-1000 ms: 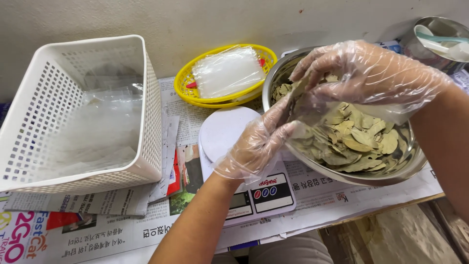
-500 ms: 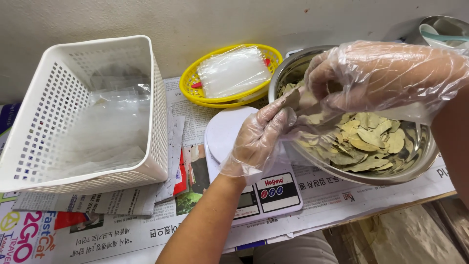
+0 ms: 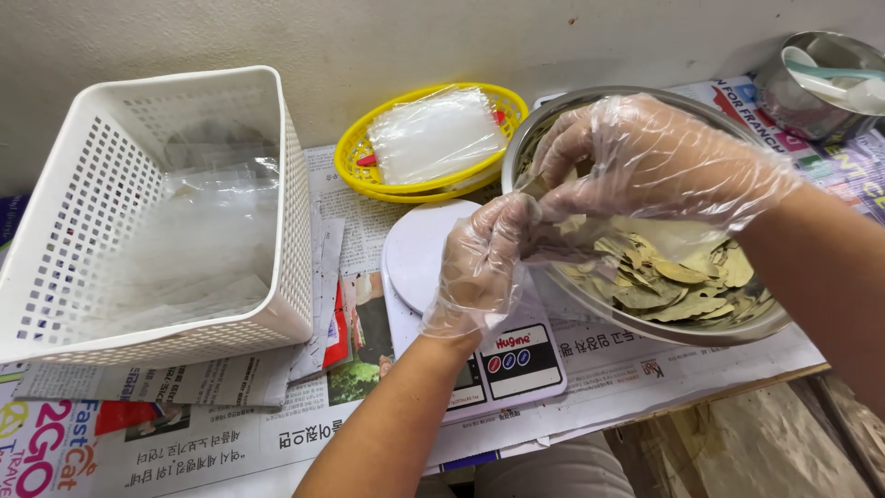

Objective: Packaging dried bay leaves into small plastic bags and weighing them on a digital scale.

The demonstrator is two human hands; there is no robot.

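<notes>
Both my hands wear thin clear plastic gloves. My left hand (image 3: 484,263) pinches the mouth of a small clear plastic bag (image 3: 590,242) at the rim of a steel bowl (image 3: 701,334). My right hand (image 3: 645,157) reaches over the bowl with its fingers at the bag's opening, closed on a few dried leaves. The bowl holds a heap of dried bay leaves (image 3: 678,281). A white kitchen scale (image 3: 419,249) lies just under my left hand.
A white perforated plastic basket (image 3: 295,240) with clear bags in it stands at the left. A yellow oval basket (image 3: 355,152) with a stack of clear bags sits at the back. A small steel cup (image 3: 811,92) is at the far right. Newspaper (image 3: 184,424) covers the table.
My right hand has moved from the leaves to the bag's mouth. My left hand has lifted slightly and stayed on the bag beside the bowl.
</notes>
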